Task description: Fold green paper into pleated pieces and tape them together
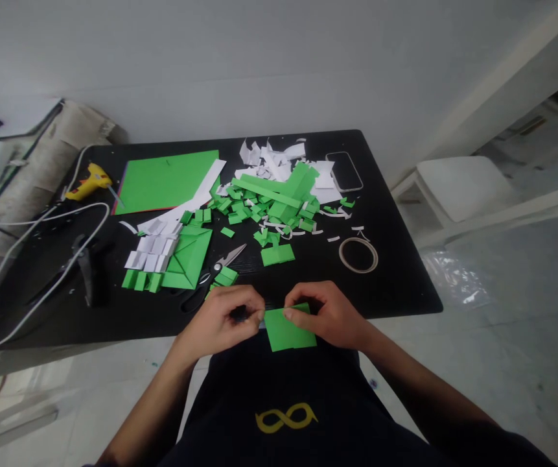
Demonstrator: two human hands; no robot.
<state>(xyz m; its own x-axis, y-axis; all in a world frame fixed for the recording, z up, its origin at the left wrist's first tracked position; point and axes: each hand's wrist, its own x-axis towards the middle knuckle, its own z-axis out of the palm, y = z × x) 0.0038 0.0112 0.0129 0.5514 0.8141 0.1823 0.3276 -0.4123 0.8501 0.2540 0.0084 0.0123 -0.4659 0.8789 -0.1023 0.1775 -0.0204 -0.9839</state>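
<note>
A green piece of paper extends over the table's front edge, close to my body. My right hand pinches its upper part, thumb on top and the other fingers curled behind. At the paper's upper left corner, my left hand has thumb and forefinger pressed together; what lies between them is too small to make out. Just beyond the hands is a folded green paper strip. Scissors lie with blades partly apart behind my left hand, small green folded pieces beside them.
On the black table are a heap of green folded pieces, white paper scraps, green sheets, a joined white-and-green folded strip, a tape roll, a yellow glue gun, pliers and a looping white cable.
</note>
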